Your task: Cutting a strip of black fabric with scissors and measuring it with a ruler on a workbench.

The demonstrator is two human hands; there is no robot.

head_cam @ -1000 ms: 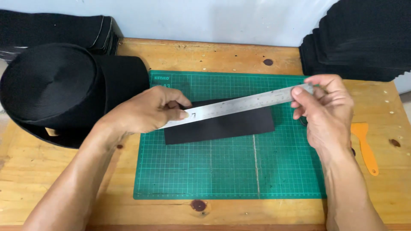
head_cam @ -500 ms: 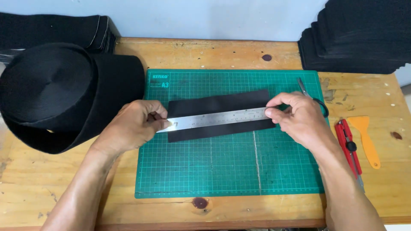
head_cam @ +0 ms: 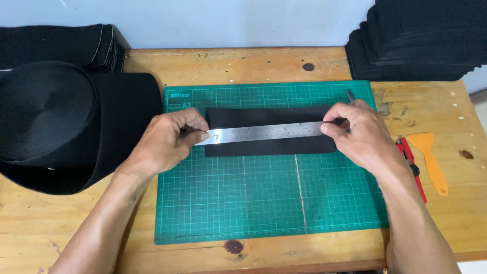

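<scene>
Lowered flat, steel ruler (head_cam: 264, 133) now crosses black strip (head_cam: 269, 132) lengthwise.

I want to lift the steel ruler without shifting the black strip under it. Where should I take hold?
Probably at its two short ends, from left and right. The steel ruler lies flat along the black strip, so its long edges give no purchase, and the left hand and right hand already pinch those ends.
</scene>
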